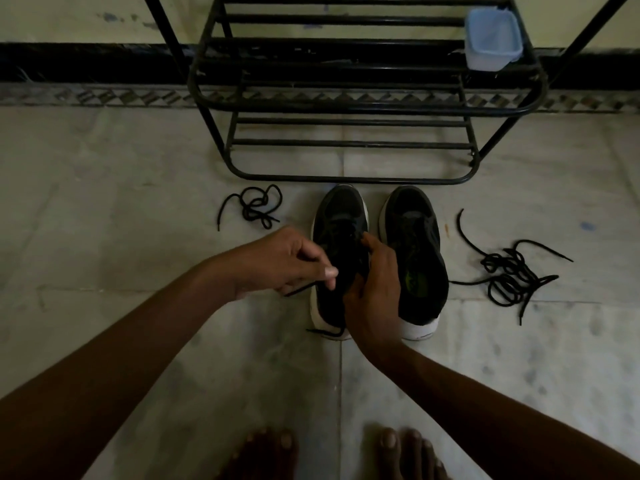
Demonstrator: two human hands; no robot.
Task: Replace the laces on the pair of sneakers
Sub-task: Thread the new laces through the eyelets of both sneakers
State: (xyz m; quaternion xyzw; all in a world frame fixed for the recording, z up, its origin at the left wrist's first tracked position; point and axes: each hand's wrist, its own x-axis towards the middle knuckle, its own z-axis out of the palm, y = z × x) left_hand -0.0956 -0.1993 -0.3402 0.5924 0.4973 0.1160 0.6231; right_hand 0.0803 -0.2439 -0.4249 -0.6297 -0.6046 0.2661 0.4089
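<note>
Two sneakers (341,209) (414,237), two lace tangles (256,206) (509,277)

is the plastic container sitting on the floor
No, the plastic container sits up on a shelf of the black rack.

left sneaker (341,209) beside right sneaker (412,237), rack (346,107) behind; loose lace (257,204) left, lace heap (506,273) right.

Black metal rack (346,106) on tiled floor (104,202); translucent plastic container (491,39) on shelf, right end.
</note>
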